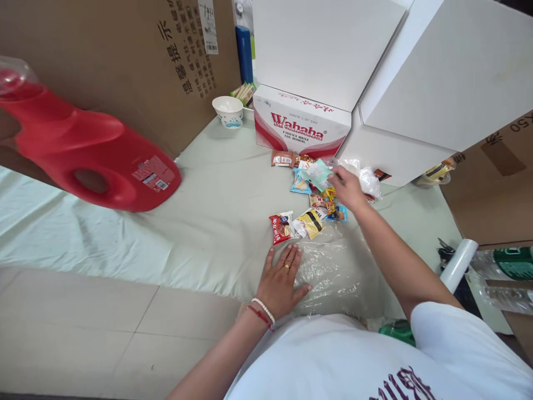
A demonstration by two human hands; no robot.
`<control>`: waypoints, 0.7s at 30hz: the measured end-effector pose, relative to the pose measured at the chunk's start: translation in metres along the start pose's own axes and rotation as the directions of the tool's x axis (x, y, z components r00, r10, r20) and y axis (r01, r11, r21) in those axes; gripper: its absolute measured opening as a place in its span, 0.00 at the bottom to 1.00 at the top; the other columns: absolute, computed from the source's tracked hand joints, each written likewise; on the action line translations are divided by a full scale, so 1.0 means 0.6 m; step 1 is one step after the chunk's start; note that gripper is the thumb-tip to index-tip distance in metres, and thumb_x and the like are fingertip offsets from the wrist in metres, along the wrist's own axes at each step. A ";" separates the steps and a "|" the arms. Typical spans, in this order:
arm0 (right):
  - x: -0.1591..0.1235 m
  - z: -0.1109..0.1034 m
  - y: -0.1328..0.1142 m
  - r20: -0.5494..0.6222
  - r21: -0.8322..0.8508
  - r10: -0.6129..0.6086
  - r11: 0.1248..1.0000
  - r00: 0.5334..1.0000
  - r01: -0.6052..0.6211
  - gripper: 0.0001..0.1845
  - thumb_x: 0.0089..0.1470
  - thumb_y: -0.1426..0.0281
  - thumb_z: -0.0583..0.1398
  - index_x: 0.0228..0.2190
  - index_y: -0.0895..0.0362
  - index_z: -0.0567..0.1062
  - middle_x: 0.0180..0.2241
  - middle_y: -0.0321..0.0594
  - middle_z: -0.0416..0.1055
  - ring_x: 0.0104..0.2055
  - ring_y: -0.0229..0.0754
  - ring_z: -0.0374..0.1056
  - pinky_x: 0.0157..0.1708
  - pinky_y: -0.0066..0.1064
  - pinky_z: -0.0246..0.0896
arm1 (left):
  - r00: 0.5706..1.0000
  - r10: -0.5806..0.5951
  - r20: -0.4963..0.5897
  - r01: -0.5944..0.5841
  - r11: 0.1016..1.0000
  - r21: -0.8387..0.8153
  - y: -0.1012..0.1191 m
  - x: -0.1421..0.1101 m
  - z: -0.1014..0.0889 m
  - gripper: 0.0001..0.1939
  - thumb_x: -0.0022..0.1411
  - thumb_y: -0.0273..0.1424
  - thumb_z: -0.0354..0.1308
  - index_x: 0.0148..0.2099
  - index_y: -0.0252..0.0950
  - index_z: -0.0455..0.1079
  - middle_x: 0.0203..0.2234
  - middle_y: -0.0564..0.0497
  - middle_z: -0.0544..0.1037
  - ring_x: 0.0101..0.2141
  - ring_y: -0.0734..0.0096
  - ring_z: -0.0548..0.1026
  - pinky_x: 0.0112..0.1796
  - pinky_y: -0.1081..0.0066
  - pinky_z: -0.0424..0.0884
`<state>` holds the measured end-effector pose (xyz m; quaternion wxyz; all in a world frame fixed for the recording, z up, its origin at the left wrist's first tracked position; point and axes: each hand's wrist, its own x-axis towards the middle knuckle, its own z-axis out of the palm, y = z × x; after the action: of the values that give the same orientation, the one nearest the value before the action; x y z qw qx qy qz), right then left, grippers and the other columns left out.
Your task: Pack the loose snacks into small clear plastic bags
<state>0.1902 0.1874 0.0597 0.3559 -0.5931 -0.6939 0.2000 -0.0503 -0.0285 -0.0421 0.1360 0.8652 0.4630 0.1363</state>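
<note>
My left hand lies flat with fingers spread, partly on a clear plastic bag near the table's front edge. Just beyond its fingertips are a red snack packet and a yellow-and-white packet. Over the pile of small snacks, my right hand pinches a pale green packet by its right end. Around it lie a light blue packet, a brown packet, a small yellow packet and a blue one. Part of the pile is hidden beneath the green packet.
Behind the snacks stands a Wahaha carton, with a paper cup to its left. A large red detergent jug is on the left. Crumpled white plastic sits right of my right hand; a white roll lies farther right.
</note>
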 end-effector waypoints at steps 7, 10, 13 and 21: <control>-0.173 -0.103 -0.031 0.525 0.212 0.062 0.956 0.849 -0.201 0.17 0.59 0.53 0.62 0.34 0.54 0.78 0.29 0.35 0.72 0.31 0.40 0.66 0.33 0.30 0.62 | 1.000 0.009 0.002 -0.009 1.000 -0.012 -0.006 0.007 -0.001 0.45 0.65 0.59 0.48 0.73 0.34 0.54 0.70 0.38 0.58 0.70 0.49 0.55 0.69 0.43 0.32; -0.229 -0.065 -0.021 0.591 0.062 0.041 0.993 0.806 -0.096 0.14 0.61 0.57 0.60 0.36 0.53 0.80 0.33 0.38 0.77 0.35 0.43 0.69 0.37 0.33 0.65 | 1.000 0.019 -0.001 -0.019 1.000 -0.015 -0.009 0.008 -0.004 0.45 0.65 0.58 0.49 0.72 0.33 0.56 0.70 0.38 0.58 0.69 0.50 0.56 0.69 0.44 0.32; -0.214 -0.045 0.016 0.392 -0.165 0.073 0.986 0.917 -0.008 0.12 0.63 0.62 0.57 0.39 0.51 0.81 0.39 0.42 0.79 0.41 0.47 0.71 0.43 0.37 0.65 | 1.000 0.028 -0.002 -0.028 1.000 -0.009 -0.011 0.007 -0.005 0.45 0.65 0.58 0.50 0.72 0.32 0.56 0.70 0.38 0.58 0.69 0.50 0.57 0.69 0.44 0.32; -0.080 -0.039 0.134 0.334 -0.462 0.158 0.886 0.929 0.016 0.25 0.47 0.69 0.68 0.49 0.58 0.78 0.47 0.49 0.77 0.46 0.50 0.70 0.45 0.35 0.63 | 0.998 -0.008 -0.067 0.009 1.000 0.012 -0.010 -0.002 -0.006 0.39 0.68 0.52 0.49 0.72 0.32 0.57 0.69 0.37 0.60 0.68 0.50 0.61 0.69 0.45 0.38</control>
<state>0.2640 0.1550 0.0069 0.0644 -0.6382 -0.7523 0.1500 -0.0569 -0.0259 -0.0412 0.1157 0.8589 0.4719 0.1620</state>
